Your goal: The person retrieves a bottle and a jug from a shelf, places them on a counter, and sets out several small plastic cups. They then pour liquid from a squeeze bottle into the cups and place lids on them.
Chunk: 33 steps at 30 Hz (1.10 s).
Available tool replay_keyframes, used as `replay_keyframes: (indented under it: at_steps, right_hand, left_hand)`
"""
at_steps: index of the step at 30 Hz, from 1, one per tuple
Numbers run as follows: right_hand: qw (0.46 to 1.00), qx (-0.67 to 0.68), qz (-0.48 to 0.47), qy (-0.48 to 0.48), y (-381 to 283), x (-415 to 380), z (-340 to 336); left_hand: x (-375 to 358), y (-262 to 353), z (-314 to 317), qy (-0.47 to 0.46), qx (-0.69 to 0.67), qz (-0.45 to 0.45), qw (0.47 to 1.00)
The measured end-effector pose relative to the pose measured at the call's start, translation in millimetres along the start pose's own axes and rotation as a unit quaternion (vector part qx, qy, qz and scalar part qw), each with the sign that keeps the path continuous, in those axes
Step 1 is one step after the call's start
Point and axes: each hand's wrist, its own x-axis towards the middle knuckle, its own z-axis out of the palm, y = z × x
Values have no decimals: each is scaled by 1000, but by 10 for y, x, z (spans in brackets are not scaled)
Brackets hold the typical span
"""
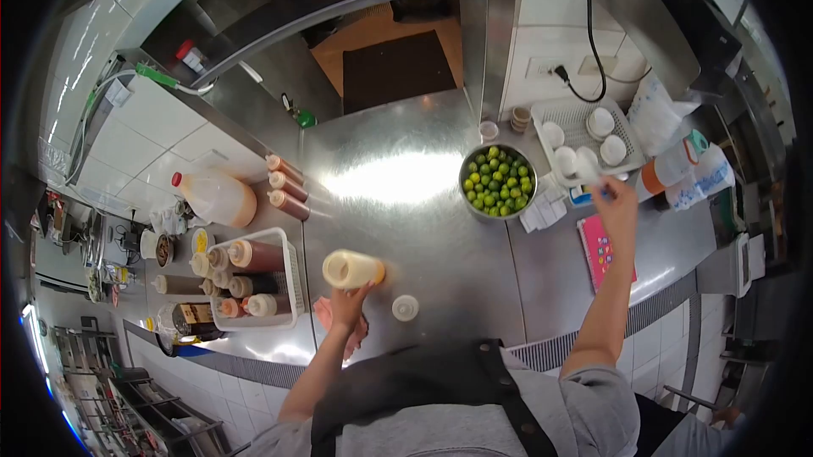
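My left hand is wrapped around an open-topped squeeze bottle filled with a pale cream sauce. A pink cloth lies beside and under that hand. To the right of the bottle, its white cap rests on the steel counter. My right hand is stretched far out to the right, fingers pinched at a white, blurred piece in front of a white plastic basket; I cannot tell what the piece is. White cups stand in the basket.
A steel bowl of limes stands mid-right, near white napkins and a pink notebook. On the left are a basket of sauce bottles, a large jug and several squeeze bottles. Another person's dark clothing shows lower right.
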Motion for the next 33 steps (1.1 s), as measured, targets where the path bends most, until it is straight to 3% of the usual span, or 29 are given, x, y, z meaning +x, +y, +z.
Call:
replay_keyframes:
  at_steps: [1,2,3,5,6,8,9,13,15,19,24,27,29,33]
  right_hand:
    - [997,72,-22,-22,-282,-293,95]
    - [994,84,-41,-61,-480,-544,263]
    - [989,94,-58,-103,-658,-817,416]
    - [970,110,-14,-215,-854,-1212,856]
    - [966,95,-40,-237,-812,-1388,1133]
    - [955,35,-88,-281,-591,-1630,1663]
    - [947,-9,-108,-302,-497,-1720,1852]
    - [940,-69,-188,-277,-377,-1942,2239]
    - [930,-78,-279,-228,-384,-2018,2312]
    - [922,-72,-245,-291,-585,-2110,2198]
    - [952,-30,-239,-187,-586,-1978,2032]
    - [961,-72,-229,-136,-305,-1841,1962]
    - [957,-80,-243,-135,-24,-1831,1988]
    - [940,-137,-278,-144,254,-1836,2037]
  left_hand:
    - [131,-81,24,-9,19,33,999]
    - [280,-139,63,-13,67,129,989]
    - [393,-91,138,-27,52,108,992]
    - [654,6,235,-15,195,123,973]
    - [719,168,316,-32,210,105,972]
    - [973,130,406,-66,188,130,971]
    - [897,419,464,-104,151,70,980]
    - [928,373,557,-119,123,58,984]
    - [853,246,510,-106,102,42,988]
    - [622,-91,311,-147,28,-1,989]
    - [524,-75,87,-133,22,-17,991]
    - [597,61,98,-109,28,39,993]
    - [638,288,222,-93,36,103,990]
    - [757,726,599,-49,93,147,983]
